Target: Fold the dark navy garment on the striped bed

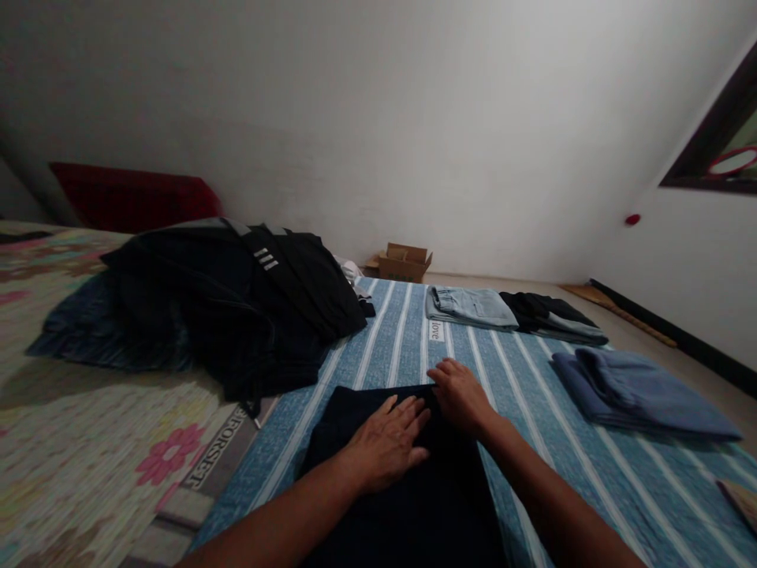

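Note:
A dark navy garment [408, 505], apparently folded trousers, lies spread in front of me on the striped blue sheet [378, 347]. My left hand [390, 442] rests flat on its upper part, palm down, fingers stretched and slightly apart. At the garment's far right corner is my right hand [458, 394]; its fingers are loosely bent and point left across the far edge, with the thumb out of sight. The two hands are close together but do not overlap. The garment's near end runs out of the bottom of the view.
A large heap of dark clothes [236, 308] lies at left. Folded light-blue jeans [470, 306], a folded black garment [553, 315] and a folded blue garment [639, 394] lie at right. An open cardboard box [405, 263] stands by the wall. A floral mat [118, 442] covers the left side.

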Available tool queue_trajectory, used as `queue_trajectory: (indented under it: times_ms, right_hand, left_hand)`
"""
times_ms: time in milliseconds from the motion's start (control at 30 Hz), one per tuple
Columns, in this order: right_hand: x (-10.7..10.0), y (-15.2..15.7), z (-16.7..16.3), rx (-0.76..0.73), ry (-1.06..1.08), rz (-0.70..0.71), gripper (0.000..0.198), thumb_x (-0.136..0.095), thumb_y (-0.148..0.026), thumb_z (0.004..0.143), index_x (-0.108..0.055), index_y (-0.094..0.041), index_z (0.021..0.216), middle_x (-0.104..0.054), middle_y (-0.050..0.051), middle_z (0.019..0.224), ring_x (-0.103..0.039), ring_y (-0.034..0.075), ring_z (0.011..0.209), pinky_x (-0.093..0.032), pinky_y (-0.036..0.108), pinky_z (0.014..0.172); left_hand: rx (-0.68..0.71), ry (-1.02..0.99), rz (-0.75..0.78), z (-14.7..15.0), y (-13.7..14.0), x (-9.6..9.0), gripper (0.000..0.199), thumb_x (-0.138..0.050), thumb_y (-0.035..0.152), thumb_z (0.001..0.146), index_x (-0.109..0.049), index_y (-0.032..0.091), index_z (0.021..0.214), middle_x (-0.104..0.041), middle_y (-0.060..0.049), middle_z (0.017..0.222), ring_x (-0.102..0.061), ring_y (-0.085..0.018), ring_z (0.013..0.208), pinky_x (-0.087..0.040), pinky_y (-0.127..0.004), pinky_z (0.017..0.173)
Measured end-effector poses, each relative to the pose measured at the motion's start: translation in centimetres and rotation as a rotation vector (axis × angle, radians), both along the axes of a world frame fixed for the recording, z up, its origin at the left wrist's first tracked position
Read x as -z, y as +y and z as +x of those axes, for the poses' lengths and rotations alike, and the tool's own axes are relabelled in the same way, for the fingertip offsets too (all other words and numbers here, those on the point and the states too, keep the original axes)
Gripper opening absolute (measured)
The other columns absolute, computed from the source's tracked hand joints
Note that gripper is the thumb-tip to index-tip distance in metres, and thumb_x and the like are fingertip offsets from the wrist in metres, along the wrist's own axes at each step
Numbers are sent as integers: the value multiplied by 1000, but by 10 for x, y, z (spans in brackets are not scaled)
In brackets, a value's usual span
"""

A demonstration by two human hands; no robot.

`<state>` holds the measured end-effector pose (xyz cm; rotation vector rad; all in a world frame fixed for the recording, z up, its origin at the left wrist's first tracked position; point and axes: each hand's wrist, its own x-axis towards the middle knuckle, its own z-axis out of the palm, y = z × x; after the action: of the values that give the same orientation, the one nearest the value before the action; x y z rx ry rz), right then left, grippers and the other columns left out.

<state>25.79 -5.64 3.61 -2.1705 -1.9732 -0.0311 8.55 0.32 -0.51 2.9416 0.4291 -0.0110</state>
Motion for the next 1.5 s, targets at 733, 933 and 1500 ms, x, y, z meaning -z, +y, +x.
queue_trajectory:
  times_ms: [733,933,1500]
  right_hand:
    - [29,19,31,18,51,-216,19,-53,-31,85,-64,-15,85,-60,7,93,-57,17,86,-36,24,70]
    - [32,9,18,118,4,-170,17,-50,-27,87,-62,-15,89,-60,9,95,-56,22,91,-38,29,75]
    - [59,-43,-48,157,45,-117,69,-27,-54,92,-38,-3,136,-40,20,139,-31,33,130,-22,48,106]
  left_hand:
    - [60,11,-42,1,-1,-4,56,-30,51,92,-31,21,140,-27,-10,148,-19,-23,138,-18,-45,110]
    - [72,84,-114,4,3,-8,62,-30,56,90,-28,21,141,-24,-12,149,-16,-25,138,-16,-48,109]
    - [80,50,-183,4,3,-4,64,-34,49,88,-15,25,144,-26,-8,149,-19,-27,137,-17,-49,109]
